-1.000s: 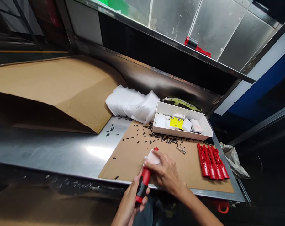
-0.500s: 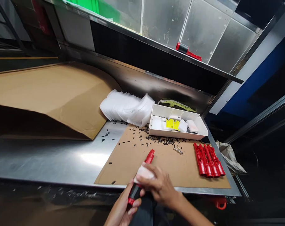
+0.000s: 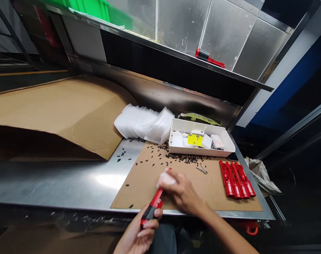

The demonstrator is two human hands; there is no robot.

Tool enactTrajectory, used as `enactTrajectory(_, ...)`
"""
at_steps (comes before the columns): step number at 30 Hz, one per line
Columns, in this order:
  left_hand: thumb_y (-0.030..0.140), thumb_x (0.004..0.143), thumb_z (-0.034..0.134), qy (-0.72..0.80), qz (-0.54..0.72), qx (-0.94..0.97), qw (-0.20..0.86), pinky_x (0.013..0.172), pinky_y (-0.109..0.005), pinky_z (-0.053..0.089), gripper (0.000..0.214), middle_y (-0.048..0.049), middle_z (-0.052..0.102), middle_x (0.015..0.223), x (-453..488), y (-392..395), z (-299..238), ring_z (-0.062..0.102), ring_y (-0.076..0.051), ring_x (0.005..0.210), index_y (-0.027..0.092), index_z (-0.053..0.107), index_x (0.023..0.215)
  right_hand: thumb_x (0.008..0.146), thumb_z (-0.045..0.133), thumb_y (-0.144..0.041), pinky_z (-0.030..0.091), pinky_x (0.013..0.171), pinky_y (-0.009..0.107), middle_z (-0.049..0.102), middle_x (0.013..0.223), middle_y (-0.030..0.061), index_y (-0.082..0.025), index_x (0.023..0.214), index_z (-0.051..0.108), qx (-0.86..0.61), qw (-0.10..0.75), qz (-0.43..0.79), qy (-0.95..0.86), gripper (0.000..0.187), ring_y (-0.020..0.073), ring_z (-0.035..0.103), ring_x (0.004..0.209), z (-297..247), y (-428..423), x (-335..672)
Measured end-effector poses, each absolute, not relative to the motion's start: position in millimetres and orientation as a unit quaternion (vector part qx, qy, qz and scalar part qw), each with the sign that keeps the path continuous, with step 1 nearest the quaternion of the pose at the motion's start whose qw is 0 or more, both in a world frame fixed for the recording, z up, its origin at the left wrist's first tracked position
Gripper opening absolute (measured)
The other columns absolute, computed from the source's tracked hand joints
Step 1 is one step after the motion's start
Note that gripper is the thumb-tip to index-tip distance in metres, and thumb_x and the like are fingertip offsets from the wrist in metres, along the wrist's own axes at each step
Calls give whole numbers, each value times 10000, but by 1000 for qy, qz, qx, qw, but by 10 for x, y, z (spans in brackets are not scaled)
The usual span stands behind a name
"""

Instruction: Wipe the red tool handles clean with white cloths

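Nearest the camera, the left hand (image 3: 139, 234) is clamped round the black grip end of a red-and-black plastic tool (image 3: 154, 203) at the front edge of the flat brown cardboard sheet (image 3: 149, 176). Just beyond, the right hand (image 3: 183, 192) pinches a small white cloth pad (image 3: 165, 180) against the tool's red tip. To the right lies a row of red plastic parts (image 3: 237, 174). Farther back sit small black pieces (image 3: 181, 158), a white rectangular plastic tray (image 3: 201, 141) and stacked white pads (image 3: 143, 121).

A red and black tool (image 3: 153, 205) under a white cloth (image 3: 166, 180). Brown cardboard (image 3: 208, 190) on a silver tabletop (image 3: 70, 180), red parts (image 3: 237, 179), a white tray (image 3: 202, 150) holding a yellow label (image 3: 195, 140).
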State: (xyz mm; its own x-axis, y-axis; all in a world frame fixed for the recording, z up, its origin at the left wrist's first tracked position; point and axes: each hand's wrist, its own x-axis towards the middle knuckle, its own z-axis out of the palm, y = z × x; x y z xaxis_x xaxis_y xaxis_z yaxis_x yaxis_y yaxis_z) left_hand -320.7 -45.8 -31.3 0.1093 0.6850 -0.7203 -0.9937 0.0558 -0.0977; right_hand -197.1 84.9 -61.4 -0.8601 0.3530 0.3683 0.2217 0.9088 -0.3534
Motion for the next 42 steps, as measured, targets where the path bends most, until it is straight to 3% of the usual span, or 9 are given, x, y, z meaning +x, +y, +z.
enactTrajectory(3,266,1026,280,245,620,-317,674,285,-37,254,290,23,364,731,-3208,-452,-306,364,17,374,148,457,828,887,573,-145,499,946,399,369,1554,16,-370,1350,557,-81,194,155,-965,515,235,517,1160,-591,814,-1953)
enactTrajectory(8,238,1022,307,222,621,-327,677,285,-39,264,236,8,392,752,-3224,-452,-288,374,13,382,118,466,893,951,498,-160,481,964,418,460,1492,56,-344,1300,614,-145,187,134,-962,411,229,535,1123,-520,908,-1940)
enactTrajectory(13,248,1025,277,236,623,-336,665,270,-42,240,259,31,352,735,-3213,-451,-297,352,15,362,153,446,853,935,543,-188,468,988,401,366,1559,11,-383,1372,528,-81,172,171,-967,479,226,517,1182,-606,847,-1935)
enactTrajectory(19,190,1023,268,230,627,-314,674,298,-22,270,244,14,397,752,-3226,-426,-260,394,18,387,115,456,885,996,454,-220,466,1013,418,450,1502,52,-348,1336,577,-204,199,183,-941,384,234,507,1226,-613,1037,-2039)
enactTrajectory(24,247,1027,272,267,626,-291,672,275,-33,237,279,30,359,744,-3205,-405,-262,355,24,361,112,472,887,981,486,-241,473,1009,400,419,1524,14,-394,1360,539,-181,200,183,-945,412,223,506,1226,-616,913,-1973)
enactTrajectory(29,228,1029,263,300,629,-254,671,301,-16,232,292,18,388,748,-3195,-404,-254,369,34,381,101,469,865,1003,428,-235,457,1035,425,465,1487,44,-347,1357,560,-263,188,166,-932,394,249,482,1261,-550,1081,-2035)
enactTrajectory(32,235,1028,254,340,624,-224,667,296,-25,217,296,19,390,734,-3194,-396,-259,346,33,368,87,478,904,1004,438,-275,482,1001,417,425,1514,18,-405,1375,524,-252,178,154,-939,402,245,499,1222,-545,1100,-2034)
enactTrajectory(37,226,1015,306,413,624,-138,648,301,-55,219,227,-15,476,683,-3191,-359,-240,372,-8,378,108,488,949,982,454,-197,461,1022,426,446,1497,4,-389,1335,573,-255,155,134,-945,419,258,475,1243,-524,1130,-2018)
enactTrajectory(42,207,997,361,496,616,-38,611,342,-78,253,198,-29,536,604,-3182,-382,-230,383,-42,390,117,518,1078,982,464,-221,491,962,434,403,1529,15,-436,1390,496,-255,141,124,-948,462,268,505,1178,-486,1120,-1963)
